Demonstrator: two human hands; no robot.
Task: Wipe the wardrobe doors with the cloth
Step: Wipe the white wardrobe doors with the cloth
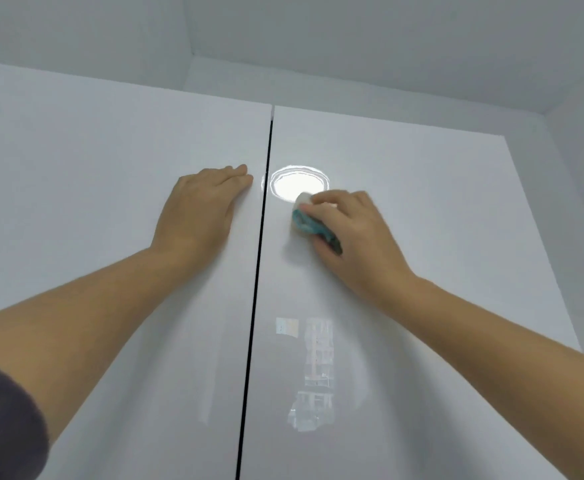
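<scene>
Left hand (pixel 202 202), reaching up from a dark sleeve (pixel 3 420) at the bottom corner, lies flat on the left door (pixel 93 168) with fingers straight and together, fingertips just short of the dark gap (pixel 256 289) between the doors. That looks like a brace: it steadies the person and likely stops the door rocking under the rubbing next to it.

Across the gap, the right hand (pixel 356 233) is curled over the cloth (pixel 309 225), a bunched teal-and-white wad pinned against the right door (pixel 422 188). Balling it up probably gives firmer pressure on a small patch. Below the hands, a window reflection (pixel 314 368) shows how glossy the panel is, so smears would show.

The cloth sits just beside the gap, touching the lower edge of a round lamp reflection (pixel 295 185). Beyond that come the doors' top edges, then the plain ceiling (pixel 352 46). Judging by this spot, the upper inner part of the right door is being worked.
</scene>
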